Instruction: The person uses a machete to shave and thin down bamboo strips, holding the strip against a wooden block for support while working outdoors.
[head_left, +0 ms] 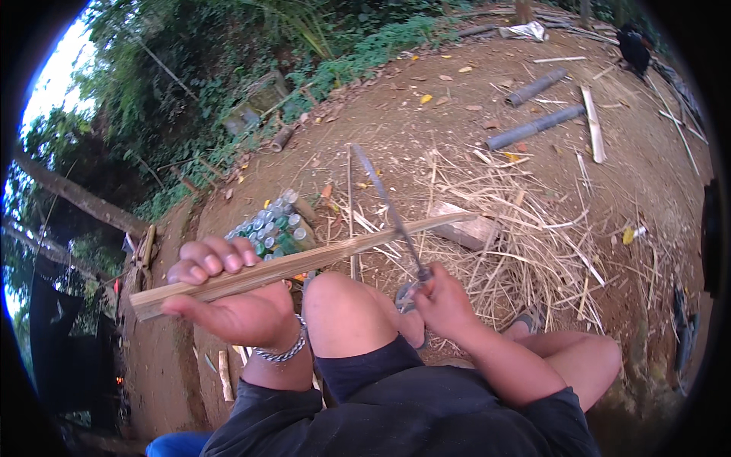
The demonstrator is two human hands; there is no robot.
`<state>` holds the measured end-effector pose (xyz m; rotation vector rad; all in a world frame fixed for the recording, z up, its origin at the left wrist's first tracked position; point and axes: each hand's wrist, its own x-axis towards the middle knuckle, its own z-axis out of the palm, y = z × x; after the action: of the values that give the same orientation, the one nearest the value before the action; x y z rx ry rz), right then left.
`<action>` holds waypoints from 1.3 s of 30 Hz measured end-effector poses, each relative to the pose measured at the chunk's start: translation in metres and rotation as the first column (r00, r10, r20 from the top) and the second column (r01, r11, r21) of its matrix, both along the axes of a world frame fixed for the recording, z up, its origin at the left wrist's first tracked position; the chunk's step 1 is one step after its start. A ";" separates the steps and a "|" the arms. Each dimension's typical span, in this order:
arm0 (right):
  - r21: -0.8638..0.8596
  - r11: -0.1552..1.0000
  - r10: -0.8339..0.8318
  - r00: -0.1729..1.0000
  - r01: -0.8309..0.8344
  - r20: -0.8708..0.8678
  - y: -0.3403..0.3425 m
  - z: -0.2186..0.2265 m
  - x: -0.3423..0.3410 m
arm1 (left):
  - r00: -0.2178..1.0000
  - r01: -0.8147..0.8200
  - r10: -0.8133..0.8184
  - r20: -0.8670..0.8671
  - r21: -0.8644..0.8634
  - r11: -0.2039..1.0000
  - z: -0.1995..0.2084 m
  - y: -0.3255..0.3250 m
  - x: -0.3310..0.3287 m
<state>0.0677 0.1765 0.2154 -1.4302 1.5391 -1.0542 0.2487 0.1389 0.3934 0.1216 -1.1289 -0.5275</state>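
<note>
A long split bamboo slat [304, 261] lies slantwise across the middle of the view, its thick end at the left and its thinner end over the shavings. My left hand [255, 314] is closed round the slat near the thick end, thumb below and fingers over the top. In my right hand [448, 305], wrapped round the handle, is a long narrow-bladed knife [384, 199] pointing up and away. Its blade crosses the slat near the thin end; whether they touch I cannot tell. Beneath that end sits a wooden block [468, 230] on the ground.
Pale bamboo shavings [525, 259] heap around the block and my sandalled feet. Clear and green bottles [270, 225] are bunched beyond my left knee. Dark poles [535, 127] and a pale split piece [592, 126] lie farther right. A black bird [633, 49] stands at far right.
</note>
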 end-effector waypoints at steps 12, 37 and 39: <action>0.164 0.982 -0.095 0.995 0.095 -0.003 -0.008 -0.048 -0.021 | 0.999 -0.035 0.036 -0.020 0.038 0.999 -0.001 -0.002 0.003; 0.138 0.982 -0.130 0.991 0.129 0.002 -0.016 -0.073 -0.024 | 0.992 0.087 -0.080 0.094 -0.068 0.994 -0.006 0.004 0.006; 0.199 0.956 -0.212 0.977 0.214 -0.033 -0.022 -0.098 -0.044 | 0.993 0.090 -0.085 0.086 -0.058 0.994 -0.010 -0.001 0.003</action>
<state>0.0233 0.1543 0.1175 -1.1531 1.7840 -0.9829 0.2520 0.1384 0.3835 0.0406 -1.2350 -0.5692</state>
